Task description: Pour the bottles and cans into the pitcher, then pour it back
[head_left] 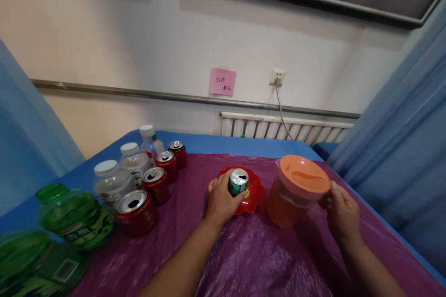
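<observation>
My left hand is wrapped round a small green drink can, which is upright with its top opened. Beneath the can lies a red plate with a wavy rim and a yellow mark in its middle. On the right, my right hand grips the handle side of a clear pitcher with an orange lid. Orange-tinted liquid shows inside the pitcher, which looks nearly upright. The handle itself is mostly hidden behind my fingers.
Several red cans form a row on the left. Behind them stand white-capped clear bottles and large green bottles. Purple plastic sheeting covers the blue table. Blue curtains hang at both sides; a radiator is behind.
</observation>
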